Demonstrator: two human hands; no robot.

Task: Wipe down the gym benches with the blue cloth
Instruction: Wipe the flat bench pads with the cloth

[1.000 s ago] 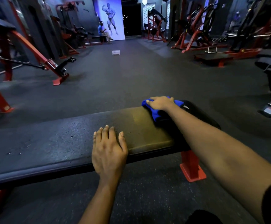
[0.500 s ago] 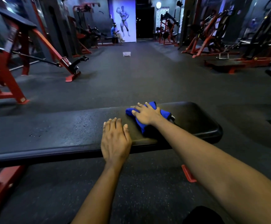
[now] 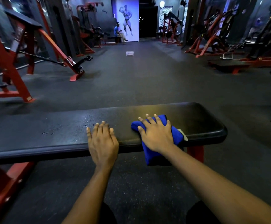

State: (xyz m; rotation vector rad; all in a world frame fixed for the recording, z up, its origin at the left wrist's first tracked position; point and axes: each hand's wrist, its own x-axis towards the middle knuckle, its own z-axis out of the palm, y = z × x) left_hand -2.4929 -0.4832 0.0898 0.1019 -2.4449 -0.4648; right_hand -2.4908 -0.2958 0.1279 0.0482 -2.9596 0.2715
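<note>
Hands on a gym bench

Right hand (image 3: 157, 135), fingers spread and straight, presses the blue cloth (image 3: 155, 156) flat at the near edge of the black bench (image 3: 50, 135), toward its right end; part of the cloth hangs over that edge. Left hand (image 3: 103, 143) rests beside it, fingers together.

I read it dim overall | cool blue light from far lamp (image 3: 162, 4) and lit poster (image 3: 128, 18) | yellowish sheen on bench (image 3: 194, 118) top | machines (image 3: 10, 62) at edges bowed, soft
</note>
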